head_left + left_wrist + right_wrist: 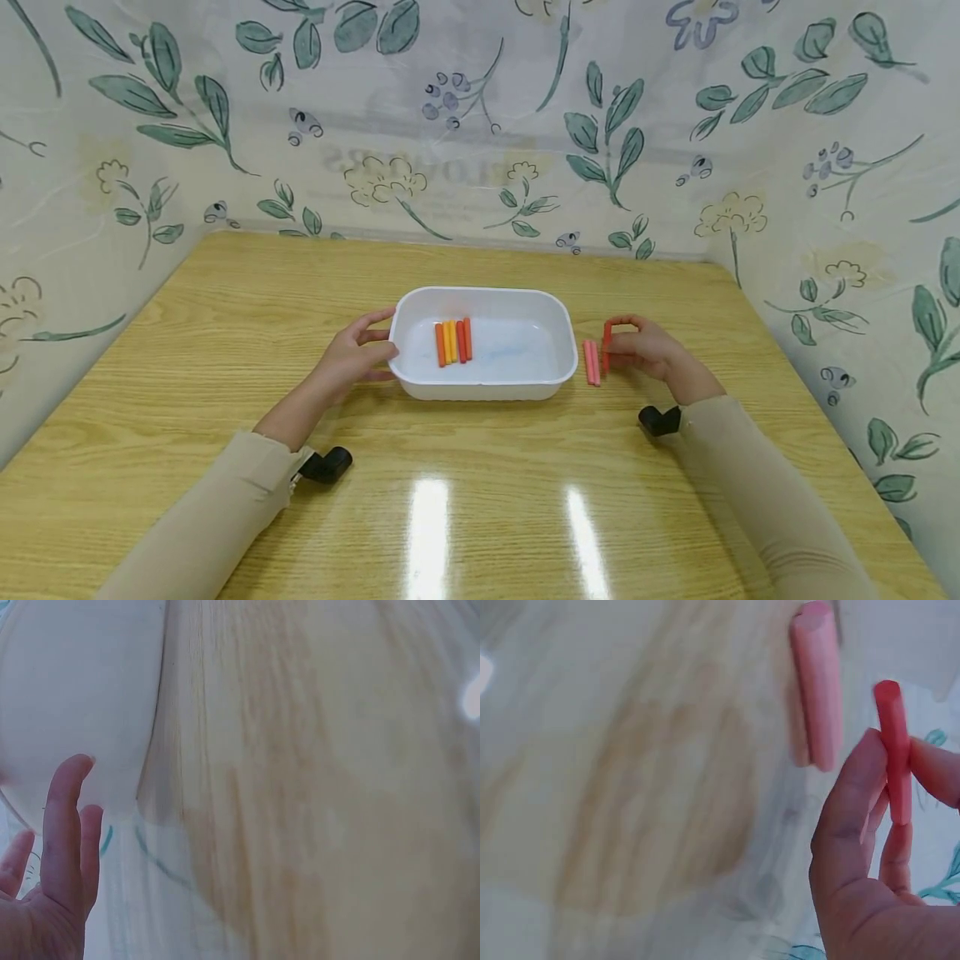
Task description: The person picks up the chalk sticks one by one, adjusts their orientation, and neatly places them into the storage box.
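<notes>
At the left end of a white plastic tray (487,390), my left hand (356,350) holds the rim, thumb at the edge and fingers against the outer wall. Its fingers show against that wall in the left wrist view. Several crayon-like sticks (453,342), orange, yellow and red, lie side by side in the tray's left half. My right hand (645,348) pinches a red crayon (896,754) upright between thumb and fingers, right of the tray. Two pink crayons (592,362) lie together on the table, between the tray and that hand.
The wooden table (480,467) carries the tray near its middle, with glossy light reflections at the front. A cloth with leaves and flowers (480,125) hangs behind and at the sides. Black wrist cameras (327,465) sit at both cuffs.
</notes>
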Motion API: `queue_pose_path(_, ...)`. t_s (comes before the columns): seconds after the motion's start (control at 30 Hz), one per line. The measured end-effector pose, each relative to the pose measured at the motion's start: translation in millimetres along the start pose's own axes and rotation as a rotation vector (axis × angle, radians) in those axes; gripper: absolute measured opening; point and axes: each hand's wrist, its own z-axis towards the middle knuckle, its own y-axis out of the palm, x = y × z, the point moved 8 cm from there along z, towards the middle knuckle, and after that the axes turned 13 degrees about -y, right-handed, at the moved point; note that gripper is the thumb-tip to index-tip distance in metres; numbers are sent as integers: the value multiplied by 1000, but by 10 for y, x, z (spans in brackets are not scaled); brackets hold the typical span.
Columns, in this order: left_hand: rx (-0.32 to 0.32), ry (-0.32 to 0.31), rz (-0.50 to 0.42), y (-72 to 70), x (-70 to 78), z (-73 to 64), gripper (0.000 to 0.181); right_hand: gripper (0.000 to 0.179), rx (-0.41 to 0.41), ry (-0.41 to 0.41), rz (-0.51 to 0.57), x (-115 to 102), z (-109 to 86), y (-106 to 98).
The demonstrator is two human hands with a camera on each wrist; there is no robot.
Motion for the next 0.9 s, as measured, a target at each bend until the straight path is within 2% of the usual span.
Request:
queue_pose_path(0.37,2,-8,-4,1,-1,-12,67,63,78,28,138,-195,43,76)
queue_pose_path(0.6,-21,19,-12,18,20,-31,68,60,137,78,246,-279,100,147)
queue_pose_path(0.9,-11,10,-10,18,22,-41,68,60,128,98,231,-408,175,285)
